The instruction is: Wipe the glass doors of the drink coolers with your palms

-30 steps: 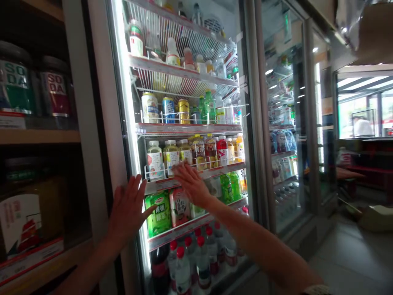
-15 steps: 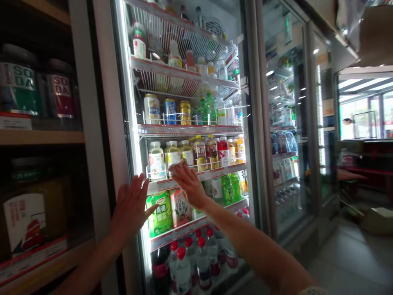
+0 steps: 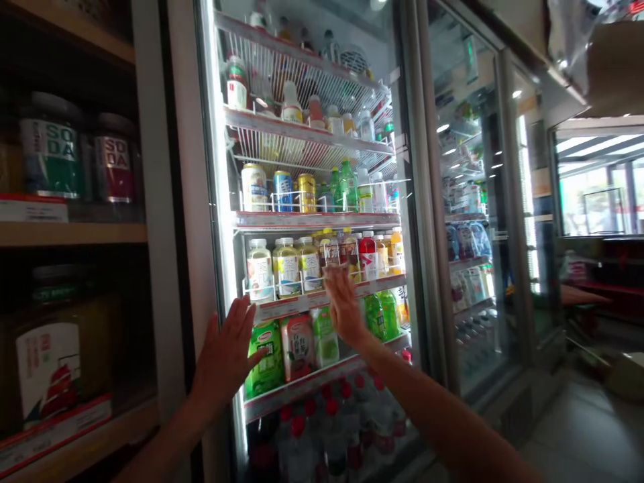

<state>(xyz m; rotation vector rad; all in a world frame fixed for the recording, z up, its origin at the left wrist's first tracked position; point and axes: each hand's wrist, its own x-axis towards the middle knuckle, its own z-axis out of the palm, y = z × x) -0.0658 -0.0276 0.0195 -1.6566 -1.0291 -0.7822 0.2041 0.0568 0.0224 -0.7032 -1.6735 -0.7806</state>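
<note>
My right hand [image 3: 347,312] reaches to the glass door [image 3: 402,221] of a lit drinks fridge, its fingers pressing a small pale cloth [image 3: 336,274] toward the pane. The cloth is blurred and mostly covered by the fingers. My left hand [image 3: 226,352] is open, thumb apart, at the door's left edge, with nothing in it; whether it touches the glass I cannot tell. Behind the pane, near my hands, are tea bottles [image 3: 286,267], green cartons [image 3: 265,359] and a pink carton [image 3: 298,345].
Soda bottles [image 3: 53,147] stand on a dark shelf at left. Cans [image 3: 282,191] and red-capped bottles [image 3: 298,429] fill other fridge shelves. A second glass-door fridge [image 3: 467,255] stands at right, beside tiled floor [image 3: 568,409].
My right hand has moved right across the glass with the cloth. My left hand stays by the door's left edge. The view has shifted slightly.
</note>
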